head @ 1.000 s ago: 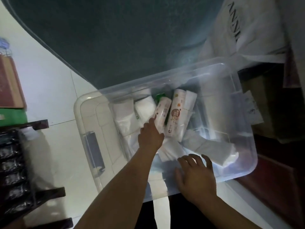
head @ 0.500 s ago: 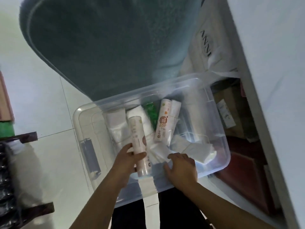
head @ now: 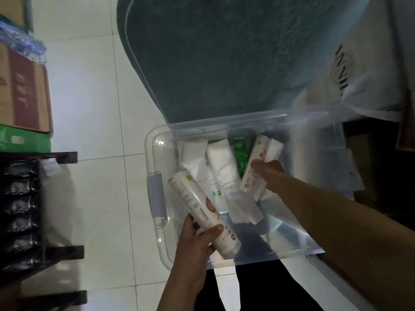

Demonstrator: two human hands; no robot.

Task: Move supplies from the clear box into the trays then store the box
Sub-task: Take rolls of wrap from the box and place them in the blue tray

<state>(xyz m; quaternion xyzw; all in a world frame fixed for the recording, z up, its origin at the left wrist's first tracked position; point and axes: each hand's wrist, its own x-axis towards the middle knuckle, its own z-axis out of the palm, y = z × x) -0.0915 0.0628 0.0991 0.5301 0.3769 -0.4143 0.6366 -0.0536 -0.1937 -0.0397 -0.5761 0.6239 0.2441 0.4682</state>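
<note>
The clear box (head: pixel 150 153) sits on the white tiled floor, with a grey handle (head: pixel 157 195) on its left wall. My left hand (head: pixel 196 243) holds a long white roll pack (head: pixel 199 209) lifted over the box's near left corner. Deeper in the box, my right hand (head: pixel 267 172) grips a second printed white roll pack (head: pixel 254 173). White packets (head: pixel 221 167) and a green packet (head: pixel 241 153) lie inside beside it.
A dark rack with trays of black packets (head: pixel 20 209) stands at the left edge. Above it are stacked cardboard cartons (head: pixel 24 93) and a green box (head: pixel 24 138). A teal mat (head: pixel 213 52) lies beyond the clear box; a white printed bag (head: pixel 368 70) and dark boxes are at right.
My left hand has lifted its roll pack up and toward the box's near left corner. My right hand has left the near packets and reached in to grip the second roll pack.
</note>
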